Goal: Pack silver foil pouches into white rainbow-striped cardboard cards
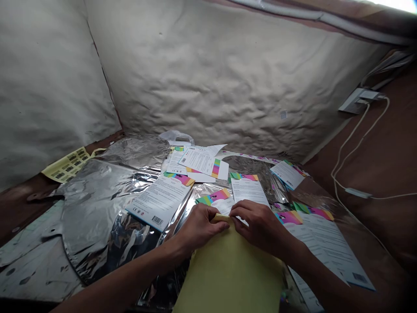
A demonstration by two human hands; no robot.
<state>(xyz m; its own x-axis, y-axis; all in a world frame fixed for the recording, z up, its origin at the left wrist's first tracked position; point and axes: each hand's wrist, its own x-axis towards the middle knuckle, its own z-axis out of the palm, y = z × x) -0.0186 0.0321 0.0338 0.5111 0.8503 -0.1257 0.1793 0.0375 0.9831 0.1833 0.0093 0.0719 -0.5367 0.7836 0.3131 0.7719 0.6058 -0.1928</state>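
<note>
A plain yellow sheet (231,274) stretches from the bottom edge up to my two hands. My left hand (203,225) pinches its top edge, thumb and fingers pressed together. Just right of it, my right hand (256,219) also grips that edge between bent fingers and thumb. The edge looks slightly folded where the fingers meet. Beyond the hands lies a printed card packet (215,198) with a coloured striped top, partly covered by them. Another packet (250,190) lies behind my right hand, and a larger one (163,200) with a barcode rests to the left.
Crinkled silver foil (94,208) covers much of the surface. Several white packets (202,161) are piled at the back, and more (335,243) lie at right. A yellow label sheet (67,165) sits at far left. A power strip (358,101) with white cables hangs on the right wall.
</note>
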